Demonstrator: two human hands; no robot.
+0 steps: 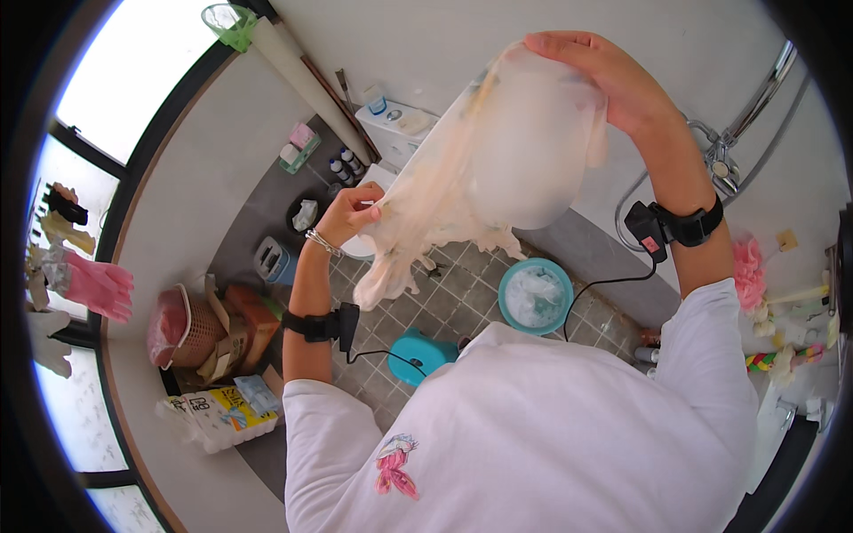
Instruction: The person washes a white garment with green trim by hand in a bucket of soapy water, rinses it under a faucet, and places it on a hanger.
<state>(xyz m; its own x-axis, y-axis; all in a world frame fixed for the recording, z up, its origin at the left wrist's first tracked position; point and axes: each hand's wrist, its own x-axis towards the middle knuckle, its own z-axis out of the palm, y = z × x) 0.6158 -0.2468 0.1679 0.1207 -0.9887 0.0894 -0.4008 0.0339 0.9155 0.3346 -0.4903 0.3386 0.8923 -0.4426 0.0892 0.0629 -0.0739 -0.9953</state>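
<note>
My two hands stretch a large, thin, peach-coloured printed cloth (453,160) in front of me, its lower edge hanging in folds. My left hand (351,214) pinches one upper corner near the toilet. Higher up on the right, my right hand (593,66) grips another part of the edge. A rounded, translucent whitish area (530,146) shows at the cloth's right part; what makes it cannot be told. Beyond the hanging cloth, a turquoise basin (568,293) with white suds or wet material in it stands on the tiled floor.
On the floor are a turquoise stool (416,356), a blue bin (275,261) and a black bin (293,216). A pink basket (206,330) and a tissue pack (230,416) are at left. Pink rubber gloves (100,283) hang by the window. A shower mixer (722,163) is at right.
</note>
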